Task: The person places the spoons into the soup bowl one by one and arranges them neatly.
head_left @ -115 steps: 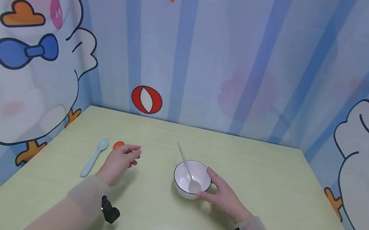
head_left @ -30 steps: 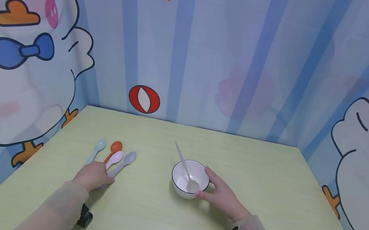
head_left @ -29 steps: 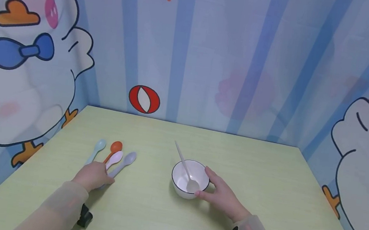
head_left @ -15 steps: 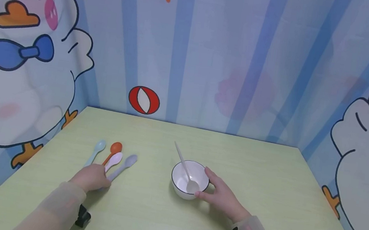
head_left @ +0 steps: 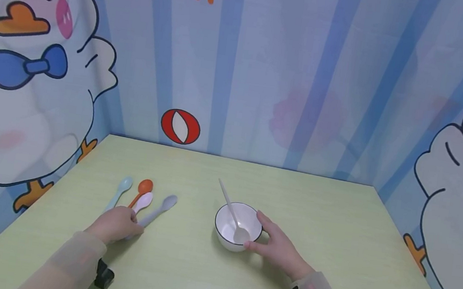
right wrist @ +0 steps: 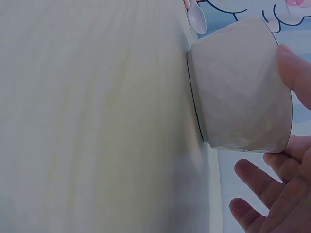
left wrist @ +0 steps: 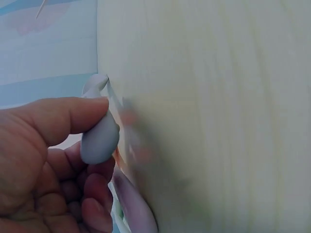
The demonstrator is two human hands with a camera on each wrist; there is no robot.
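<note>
The left hand rests on the pale green desk, its thumb and fingers pinching the handle of a grey-lavender spoon whose bowl points away toward the wall. Just beside it lie a pink spoon, an orange spoon and a light blue spoon. The right hand cups the side of a white bowl with relaxed fingers; a white spoon leans inside.

Both forearms reach forward in sheer sleeves, a small black camera strapped under each wrist. The left hand lies knuckles-up with fingers curled and thumb pinching. The right hand is spread, fingers relaxed.
</note>
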